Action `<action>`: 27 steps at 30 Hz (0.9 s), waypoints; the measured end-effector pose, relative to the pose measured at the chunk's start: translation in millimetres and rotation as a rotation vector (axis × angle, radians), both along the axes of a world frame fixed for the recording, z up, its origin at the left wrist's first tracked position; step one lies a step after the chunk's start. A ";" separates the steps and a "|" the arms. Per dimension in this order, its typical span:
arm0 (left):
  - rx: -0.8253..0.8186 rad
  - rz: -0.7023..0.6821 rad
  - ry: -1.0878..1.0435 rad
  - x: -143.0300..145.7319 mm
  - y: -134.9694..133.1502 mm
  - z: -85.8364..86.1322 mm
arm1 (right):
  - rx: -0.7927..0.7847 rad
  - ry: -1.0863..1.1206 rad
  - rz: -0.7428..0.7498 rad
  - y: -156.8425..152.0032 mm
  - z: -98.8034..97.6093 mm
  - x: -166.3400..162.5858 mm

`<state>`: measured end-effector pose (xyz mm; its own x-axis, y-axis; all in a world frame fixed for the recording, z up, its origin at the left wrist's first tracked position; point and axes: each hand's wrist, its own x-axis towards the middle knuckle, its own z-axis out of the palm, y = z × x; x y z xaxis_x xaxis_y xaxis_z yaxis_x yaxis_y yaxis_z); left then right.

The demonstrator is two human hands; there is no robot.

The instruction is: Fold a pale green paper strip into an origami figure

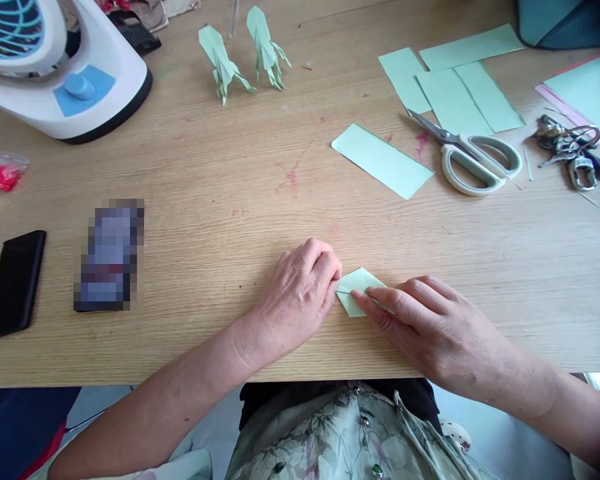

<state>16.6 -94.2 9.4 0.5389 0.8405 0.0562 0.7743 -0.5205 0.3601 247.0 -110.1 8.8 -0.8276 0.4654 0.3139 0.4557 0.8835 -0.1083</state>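
Note:
A small folded piece of pale green paper lies near the front edge of the wooden table. My left hand is curled, its fingertips pinching the paper's left corner. My right hand lies over the paper's right part, fingers together and pressing it flat against the table. Most of the paper's right side is hidden under those fingers.
Two folded green paper figures stand at the back. Green paper strips, white-handled scissors and keys lie at the right. A white fan, a black phone and a blurred object sit at the left.

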 end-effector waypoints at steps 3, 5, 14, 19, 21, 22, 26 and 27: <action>-0.016 -0.009 -0.026 -1.1 0.7 0.3 | -0.015 0.012 -0.009 -2.0 0.4 1.1; -0.029 -0.017 -0.051 -1.9 1.0 0.4 | -0.028 0.009 -0.009 -3.0 0.4 1.7; -0.077 -0.018 -0.172 -6.3 2.6 -2.0 | -0.100 0.072 -0.044 -3.3 -4.4 7.3; -0.088 -0.035 -0.305 -10.5 5.7 -4.0 | -0.198 0.162 -0.213 7.1 -0.1 -2.6; -0.097 -0.049 -0.337 -12.4 6.9 -3.5 | -0.279 0.143 -0.262 12.8 3.3 -9.1; -0.106 -0.057 -0.346 -13.4 7.4 -3.0 | -0.309 0.123 -0.275 15.3 4.9 -12.2; -0.135 -0.109 -0.364 -17.6 9.1 0.6 | -0.355 0.060 -0.295 20.7 7.7 -20.8; -0.138 -0.127 -0.360 -18.6 9.5 1.4 | -0.359 0.056 -0.307 20.9 7.4 -21.8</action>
